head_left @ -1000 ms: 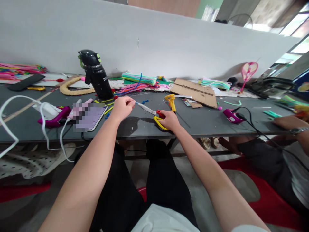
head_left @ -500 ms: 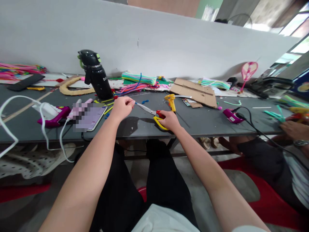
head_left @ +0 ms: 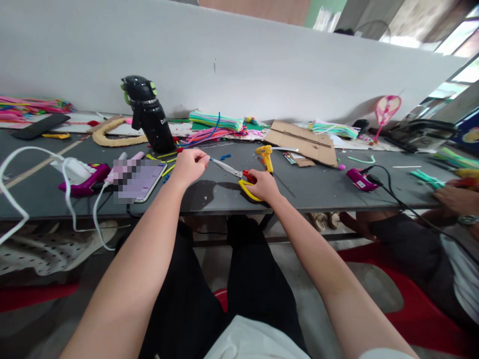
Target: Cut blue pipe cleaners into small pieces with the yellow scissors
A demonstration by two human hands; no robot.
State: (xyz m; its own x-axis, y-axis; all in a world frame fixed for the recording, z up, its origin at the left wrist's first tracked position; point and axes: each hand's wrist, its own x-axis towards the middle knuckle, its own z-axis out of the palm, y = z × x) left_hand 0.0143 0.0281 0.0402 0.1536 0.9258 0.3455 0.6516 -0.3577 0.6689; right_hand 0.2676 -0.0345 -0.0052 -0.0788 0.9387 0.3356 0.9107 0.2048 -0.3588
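Scissors (head_left: 226,167) with red and yellow handles are in my right hand (head_left: 263,186), its fingers wrapped round the grips. Their blades point left and look nearly closed. My left hand (head_left: 191,167) is closed in a pinch right at the blade tips. A small bit of blue pipe cleaner (head_left: 210,159) shows between its fingertips and the blades; most of it is hidden by the fingers. Behind the blades, short blue cut pieces (head_left: 225,157) lie on the grey table (head_left: 209,197). A yellow glue gun (head_left: 265,156) stands just beyond my right hand.
To the left are a black bottle (head_left: 153,119), a phone (head_left: 144,182) and a purple power socket (head_left: 88,180) with white cables. Cardboard (head_left: 303,142) and pipe cleaner bundles (head_left: 216,120) lie along the back. At right, a co-worker's hand (head_left: 458,202) is near another purple socket (head_left: 361,179).
My hands and the scissors have hardly moved. At the far right, the co-worker's hands have shifted slightly, and the turquoise pipe cleaners there lie lower.
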